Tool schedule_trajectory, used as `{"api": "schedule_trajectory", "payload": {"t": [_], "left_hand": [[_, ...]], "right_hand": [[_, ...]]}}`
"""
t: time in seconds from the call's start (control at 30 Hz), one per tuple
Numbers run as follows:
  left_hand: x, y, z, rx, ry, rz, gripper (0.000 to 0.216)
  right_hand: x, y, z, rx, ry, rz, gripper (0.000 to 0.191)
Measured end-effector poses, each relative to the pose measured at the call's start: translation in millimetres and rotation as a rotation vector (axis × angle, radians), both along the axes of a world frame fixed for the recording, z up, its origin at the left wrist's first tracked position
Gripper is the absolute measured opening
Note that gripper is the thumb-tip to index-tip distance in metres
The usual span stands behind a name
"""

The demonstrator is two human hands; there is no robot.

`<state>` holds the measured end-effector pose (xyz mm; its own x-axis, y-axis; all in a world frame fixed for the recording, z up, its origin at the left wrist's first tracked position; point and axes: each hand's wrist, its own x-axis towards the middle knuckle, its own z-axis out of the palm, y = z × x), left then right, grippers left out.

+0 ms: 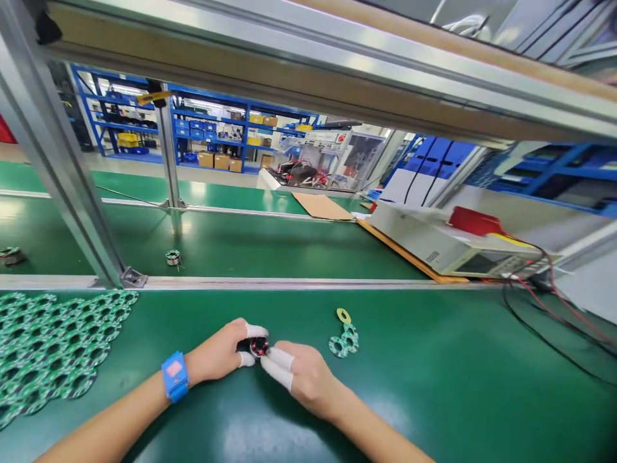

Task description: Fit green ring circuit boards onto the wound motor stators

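My left hand (222,354), with a blue wristband and white finger cots, pinches a small round black part with red wire (259,347) low on the green mat. My right hand (301,376), also in white finger cots, closes on the same part from the right. Both hands meet over it, so most of the part is hidden. Just right of my hands lie a few green ring-shaped circuit boards (343,342) and one yellow ring (344,315).
A large spread of green ring boards (53,347) covers the mat at the left. A grey test instrument (448,247) with red and black cables (554,308) stands at the right. An aluminium frame post (62,173) rises at the left. A small coil part (173,257) sits on the belt behind.
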<state>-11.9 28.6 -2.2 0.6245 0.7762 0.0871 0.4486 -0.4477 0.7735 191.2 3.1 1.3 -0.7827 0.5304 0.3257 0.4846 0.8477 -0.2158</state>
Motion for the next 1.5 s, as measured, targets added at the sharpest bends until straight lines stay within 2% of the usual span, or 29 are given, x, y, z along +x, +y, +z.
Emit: {"api": "schedule_trajectory", "payload": {"t": [0.07,0.13,0.17,0.23,0.27,0.3,0.33,0.4,0.47,0.53,0.6,0.67,0.73,0.8,0.93,1.0,1.1,1.23,1.3,1.4,1.5], "left_hand": [[-1.3,0.4,1.3,0.001,0.015,-0.005,0.036],[-2.3,0.4,0.6,-0.010,0.025,0.001,0.038],[-2.8,0.5,-0.3,-0.018,0.024,0.004,0.041],[-3.6,0.6,-2.4,-0.040,0.019,0.006,0.044],[-4.0,0.6,-3.2,-0.054,0.013,0.006,0.046],[-4.4,0.6,-3.8,-0.068,0.010,0.004,0.048],[-4.8,0.6,-4.0,-0.080,0.008,0.004,0.049],[-5.6,0.6,-3.5,-0.094,0.011,0.005,0.050],[-6.7,1.0,-2.2,-0.094,0.020,0.001,0.051],[-8.0,2.8,-1.1,-0.077,0.015,-0.002,0.055],[-8.9,5.7,-0.4,-0.032,-0.018,0.047,0.059],[-8.0,8.2,0.9,0.013,-0.071,0.174,0.054],[-4.4,7.7,4.1,0.055,-0.125,0.317,0.039],[1.5,3.4,9.2,0.112,-0.158,0.379,0.027],[13.3,-9.8,21.0,0.157,-0.105,0.292,0.017],[16.5,-13.1,24.9,0.136,-0.083,0.272,0.021],[18.4,-12.1,26.9,0.091,-0.114,0.297,0.026],[18.4,-8.1,25.7,-0.033,-0.175,0.318,0.026],[17.5,-7.8,24.5,-0.033,-0.144,0.295,0.026],[14.8,-9.8,20.2,0.167,0.111,0.318,0.022],[13.3,-12.7,13.1,0.299,0.411,0.326,0.033]], "right_hand": [[-2.7,-6.2,1.7,0.053,-0.083,0.090,0.040],[-2.8,-7.2,7.4,0.042,-0.132,0.167,0.034],[0.2,-4.3,12.5,0.004,-0.120,0.131,0.030],[15.0,8.7,26.2,-0.122,-0.084,-0.176,0.028],[26.7,18.0,33.7,-0.168,-0.064,-0.480,0.026],[40.2,28.2,40.6,-0.216,-0.148,-0.820,0.027],[54.7,38.3,46.0,-0.218,-0.189,-0.975,0.030],[81.7,55.8,50.8,-0.252,-0.256,-1.126,0.030],[100.5,66.7,48.6,-0.304,-0.296,-1.164,0.023],[107.8,70.9,43.9,-0.343,-0.291,-1.143,0.019],[103.5,70.6,41.5,-0.365,-0.233,-1.069,0.027],[89.0,67.5,42.1,-0.407,-0.137,-0.935,0.036],[67.4,62.1,42.9,-0.491,-0.033,-0.758,0.039],[43.1,54.7,41.0,-0.593,0.056,-0.601,0.039],[6.5,37.7,30.3,-0.860,0.380,-0.362,0.036],[-1.6,30.4,25.8,-0.952,0.529,-0.307,0.035],[-5.3,21.1,25.1,-0.900,0.591,-0.350,0.038],[-5.3,13.1,29.7,-0.624,0.456,-0.384,0.039],[-3.5,14.3,29.5,-0.514,0.386,-0.402,0.036],[1.6,23.2,24.5,-0.461,0.380,-0.436,0.030],[3.9,32.7,17.6,-0.551,0.426,-0.393,0.030]]}}
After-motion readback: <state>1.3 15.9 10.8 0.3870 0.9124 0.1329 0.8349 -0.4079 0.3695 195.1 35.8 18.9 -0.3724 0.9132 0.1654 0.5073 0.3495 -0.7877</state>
